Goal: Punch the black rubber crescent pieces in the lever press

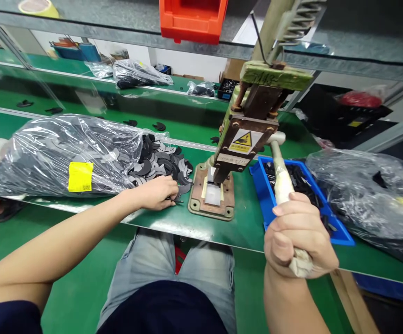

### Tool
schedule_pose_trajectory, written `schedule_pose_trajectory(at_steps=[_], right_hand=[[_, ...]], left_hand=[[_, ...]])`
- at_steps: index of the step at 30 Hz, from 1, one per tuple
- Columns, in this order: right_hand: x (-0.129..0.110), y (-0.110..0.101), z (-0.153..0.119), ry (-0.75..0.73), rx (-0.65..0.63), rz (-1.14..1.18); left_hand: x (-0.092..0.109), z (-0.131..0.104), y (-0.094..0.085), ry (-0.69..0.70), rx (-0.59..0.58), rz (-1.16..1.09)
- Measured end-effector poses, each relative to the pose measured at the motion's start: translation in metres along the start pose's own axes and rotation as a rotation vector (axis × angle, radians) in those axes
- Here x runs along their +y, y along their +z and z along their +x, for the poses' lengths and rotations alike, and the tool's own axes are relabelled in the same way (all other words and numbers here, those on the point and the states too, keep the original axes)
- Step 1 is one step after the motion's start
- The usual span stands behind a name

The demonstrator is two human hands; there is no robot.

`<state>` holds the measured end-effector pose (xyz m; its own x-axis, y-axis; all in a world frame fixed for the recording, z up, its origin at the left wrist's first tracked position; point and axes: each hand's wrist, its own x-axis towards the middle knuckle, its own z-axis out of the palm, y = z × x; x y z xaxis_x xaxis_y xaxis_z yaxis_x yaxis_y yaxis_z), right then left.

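Note:
My right hand (300, 234) is wrapped round the pale, tape-covered lever (282, 178) of a green hand press (250, 127). My left hand (159, 192) rests with bent fingers at the front edge of a heap of black and grey curved parts (159, 160). Its fingertips are close together on something dark and small, too hidden to name. The heap spills from a clear plastic bag (65, 153) with a yellow label (80, 176). Between my hands stands the press's base plate (211, 211), with a light metal block (213, 195) under the dark ram.
A blue tray (264, 204) of black parts stands right of the press, beside another filled plastic bag (371, 199). Overhead, a shelf (118, 32) bears an orange bin (193, 21). Behind runs a green belt (187, 127) with scattered black parts. The bench's front edge lies above my lap.

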<state>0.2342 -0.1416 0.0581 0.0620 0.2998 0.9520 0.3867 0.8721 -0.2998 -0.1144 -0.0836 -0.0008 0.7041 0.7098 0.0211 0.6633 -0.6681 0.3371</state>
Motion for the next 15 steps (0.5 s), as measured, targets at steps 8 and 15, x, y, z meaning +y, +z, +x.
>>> schedule_pose_trajectory(at_steps=[8,15], right_hand=[[-0.004,0.005,0.001,0.006,0.015,0.002],[-0.006,0.003,0.000,0.018,-0.008,-0.006]], left_hand=[[0.011,0.003,0.003,-0.355,0.164,-0.562],[0.017,0.044,0.017,-0.471,0.226,-1.031]])
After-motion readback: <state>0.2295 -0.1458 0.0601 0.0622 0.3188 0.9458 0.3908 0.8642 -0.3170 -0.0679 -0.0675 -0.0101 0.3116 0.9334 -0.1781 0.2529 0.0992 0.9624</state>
